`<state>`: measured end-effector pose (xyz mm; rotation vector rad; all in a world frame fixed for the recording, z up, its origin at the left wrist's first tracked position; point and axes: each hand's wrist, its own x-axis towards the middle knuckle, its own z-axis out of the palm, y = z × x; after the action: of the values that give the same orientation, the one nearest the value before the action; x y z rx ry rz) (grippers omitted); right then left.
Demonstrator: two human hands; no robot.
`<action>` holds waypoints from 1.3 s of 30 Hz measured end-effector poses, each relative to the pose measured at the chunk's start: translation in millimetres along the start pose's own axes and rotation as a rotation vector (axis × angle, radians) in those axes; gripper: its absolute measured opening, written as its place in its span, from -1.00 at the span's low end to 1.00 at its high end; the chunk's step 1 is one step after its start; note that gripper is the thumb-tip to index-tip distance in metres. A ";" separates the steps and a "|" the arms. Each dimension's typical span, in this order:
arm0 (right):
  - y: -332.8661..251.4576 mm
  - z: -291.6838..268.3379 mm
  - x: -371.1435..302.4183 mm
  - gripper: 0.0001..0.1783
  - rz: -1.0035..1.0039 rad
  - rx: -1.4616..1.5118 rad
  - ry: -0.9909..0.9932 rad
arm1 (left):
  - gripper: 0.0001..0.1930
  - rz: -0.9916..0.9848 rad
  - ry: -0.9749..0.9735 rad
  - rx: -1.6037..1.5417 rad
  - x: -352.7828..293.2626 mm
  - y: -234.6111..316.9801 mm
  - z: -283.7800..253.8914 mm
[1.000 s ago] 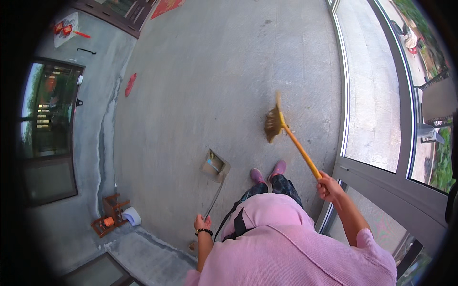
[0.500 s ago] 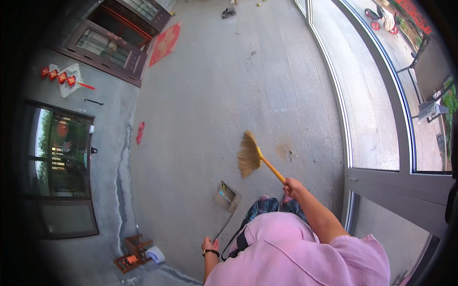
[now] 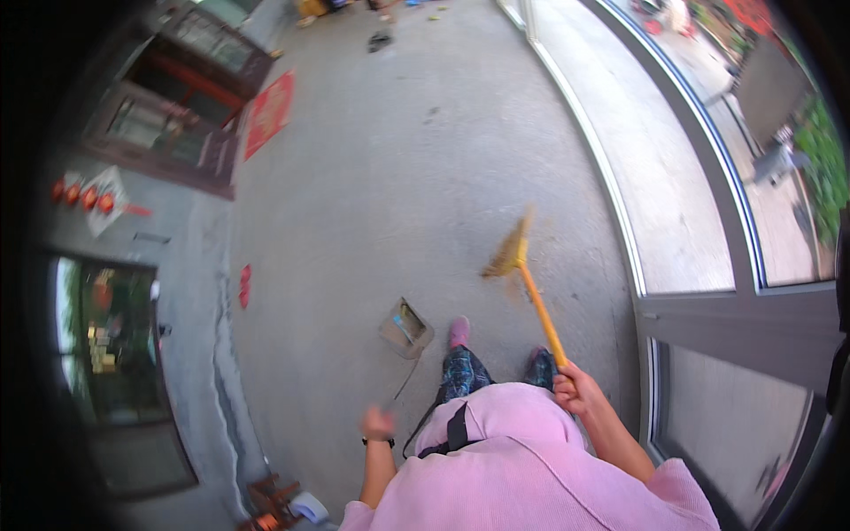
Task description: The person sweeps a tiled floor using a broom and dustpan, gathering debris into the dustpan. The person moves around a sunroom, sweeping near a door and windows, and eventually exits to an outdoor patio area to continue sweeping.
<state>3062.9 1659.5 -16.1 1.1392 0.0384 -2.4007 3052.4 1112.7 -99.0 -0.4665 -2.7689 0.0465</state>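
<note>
My right hand point(image 3: 575, 388) is wrapped round the orange-yellow handle of a broom point(image 3: 541, 314). The broom reaches forward and slightly left, its straw head point(image 3: 511, 253) low over the floor and blurred by motion. At lower left is my left hand point(image 3: 379, 423), smeared by movement, a dark bracelet at its wrist. A thin dark handle runs from it up to a long-handled dustpan point(image 3: 410, 341) in front of my left foot. Inside the dustpan lies a small blue-and-white scrap point(image 3: 403, 327). The exact grip of the left fingers is blurred.
A glazed metal partition point(image 3: 744, 310) runs close along my right. On the left stands a grey wall with a window point(image 3: 115, 327). A red mat point(image 3: 270, 115) lies by the doorway, a pink-red item point(image 3: 245, 286) beside the wall. Wooden furniture point(image 3: 270, 500) stands at lower left.
The broom has swung to the right, its head now farther forward, and the right hand has drawn back. The dustpan has shifted forward along the floor. My feet have stepped apart.
</note>
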 end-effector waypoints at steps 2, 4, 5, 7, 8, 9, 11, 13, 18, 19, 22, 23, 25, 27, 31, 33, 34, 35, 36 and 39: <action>0.3 21.1 29.8 -0.87 -0.036 -0.100 0.074 | -0.77 0.128 0.065 -0.032 39.7 -13.7 19.3; -14.3 36.1 82.2 -0.89 -0.098 -0.083 0.023 | -0.78 0.152 -0.044 -0.054 74.0 -26.8 42.3; -23.5 48.9 110.8 -0.90 -0.100 -0.131 0.079 | -0.78 0.166 -0.095 -0.058 92.4 -40.1 53.1; -44.8 67.2 163.0 -0.91 -0.151 -0.243 0.177 | -0.77 0.083 -0.318 -0.024 130.1 -65.3 76.1; -53.0 76.0 184.9 -0.92 -0.193 -0.311 0.231 | -0.76 0.034 -0.437 0.000 149.0 -80.6 85.5; -61.7 78.7 201.3 -0.93 -0.237 -0.239 0.286 | -0.75 0.018 -0.523 -0.030 170.9 -90.0 92.1; -74.1 76.8 225.2 -0.94 -0.310 -0.095 0.399 | -0.74 -0.023 -0.707 -0.078 212.1 -109.8 101.5; -80.7 62.9 232.4 -0.92 -0.323 0.111 0.399 | -0.74 0.073 -0.673 -0.098 235.2 -132.0 110.2; -59.8 40.2 223.3 -0.88 -0.479 0.443 0.414 | -0.75 0.196 -0.761 -0.120 306.0 -163.7 120.6; -52.0 35.2 222.3 -0.87 -0.494 0.487 0.392 | -0.75 0.206 -0.814 -0.145 321.5 -172.4 125.6; -33.0 18.4 211.7 -0.84 -0.556 0.691 0.388 | -0.77 0.243 -0.913 -0.105 370.2 -154.8 123.5; -30.7 16.1 209.8 -0.84 -0.550 0.763 0.356 | -0.78 0.243 -0.933 -0.069 381.4 -150.5 122.5; -21.1 10.8 210.7 -0.80 -0.583 0.854 0.298 | -0.80 0.335 -0.809 -0.133 386.5 -158.4 142.1; 2.6 13.3 212.5 -0.79 -0.598 0.970 0.233 | -0.80 0.411 -0.725 -0.189 390.8 -163.7 159.9; 65.9 37.5 200.3 -0.73 -0.595 1.148 0.047 | -0.80 0.539 -0.751 -0.179 396.5 -159.3 177.2; 95.5 61.8 193.7 -0.70 -0.600 1.218 -0.119 | -0.81 0.292 -0.876 -0.364 404.6 -169.1 193.0; 109.1 74.5 181.2 -0.67 -0.583 1.214 -0.189 | -0.81 -0.011 -0.953 -0.574 393.5 -186.8 216.3; 122.5 86.9 164.2 -0.64 -0.571 1.211 -0.258 | -0.81 -0.102 -0.979 -0.642 382.2 -202.5 235.9; 137.3 98.0 145.7 -0.60 -0.553 1.211 -0.320 | -0.80 -0.198 -0.995 -0.709 371.0 -217.9 254.2; 169.5 115.7 87.5 -0.57 -0.530 1.141 -0.426 | -0.77 0.028 -0.982 -0.581 359.3 -218.9 281.3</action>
<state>3005.2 1447.9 24.6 1.0415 -1.4943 -3.1473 2571.3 1028.4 -231.9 -0.7832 -3.7227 -0.7268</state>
